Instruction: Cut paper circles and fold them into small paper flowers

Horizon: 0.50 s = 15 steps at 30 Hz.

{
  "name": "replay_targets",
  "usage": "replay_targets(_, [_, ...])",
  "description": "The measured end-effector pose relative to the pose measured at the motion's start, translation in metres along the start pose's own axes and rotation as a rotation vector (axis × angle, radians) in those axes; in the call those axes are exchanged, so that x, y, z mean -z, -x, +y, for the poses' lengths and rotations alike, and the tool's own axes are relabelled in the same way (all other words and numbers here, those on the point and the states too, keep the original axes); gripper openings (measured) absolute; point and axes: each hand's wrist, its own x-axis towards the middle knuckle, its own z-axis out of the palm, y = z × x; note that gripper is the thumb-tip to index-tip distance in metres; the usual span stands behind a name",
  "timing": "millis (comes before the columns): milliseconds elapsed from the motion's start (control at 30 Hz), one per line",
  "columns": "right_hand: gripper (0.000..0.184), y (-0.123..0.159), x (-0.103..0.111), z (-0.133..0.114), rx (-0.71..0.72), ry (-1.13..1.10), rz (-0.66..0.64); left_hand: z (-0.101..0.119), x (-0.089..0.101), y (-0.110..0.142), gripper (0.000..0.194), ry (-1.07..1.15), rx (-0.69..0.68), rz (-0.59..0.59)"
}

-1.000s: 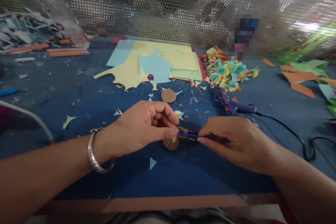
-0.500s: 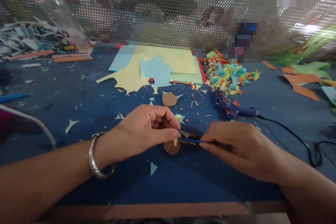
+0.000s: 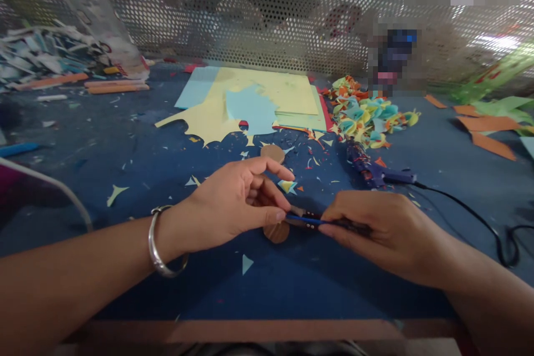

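Note:
My right hand (image 3: 381, 228) grips a slim dark tool (image 3: 311, 221) with small pale dots and a blue stripe or stick along it. Its grey tip points left and reaches the fingertips of my left hand (image 3: 246, 200). There the thumb and a finger are pinched together while the index finger is lifted; whatever lies between them is too small to make out. Just under these fingertips is a round brown disc (image 3: 276, 232), partly covered. Another brown disc (image 3: 272, 153) lies behind my left hand. A small folded blue and yellow paper piece (image 3: 287, 186) sits between them.
Yellow and blue paper sheets (image 3: 267, 86) lie at the back. Right of them is a heap of folded paper pieces (image 3: 369, 114), then a purple glue gun (image 3: 375, 173) with a black cord. A bottle (image 3: 104, 22) and white scraps (image 3: 37, 58) stand back left. Paper scraps dot the blue table.
My left index finger has lifted away from the thumb. The pale yellow strip below my left fingertips no longer shows. My right hand keeps its grip; the view has shifted slightly.

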Motion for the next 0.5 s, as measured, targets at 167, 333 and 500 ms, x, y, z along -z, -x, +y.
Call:
replay_targets(167, [0.022, 0.0013, -0.001, 0.0013, 0.043, 0.015, -0.005, 0.0, -0.0023, 0.0003, 0.041, 0.004, 0.031, 0.004])
replay_targets(333, [0.02, 0.0012, -0.0001, 0.0003, 0.017, 0.018, 0.017, 0.0012, -0.0023, 0.0022, 0.04, 0.039, 0.017, 0.025])
replay_targets(500, [0.021, 0.0014, 0.0026, -0.0021, -0.01, 0.034, 0.049, 0.0017, -0.0003, 0.0012, 0.04, 0.118, 0.042, 0.079])
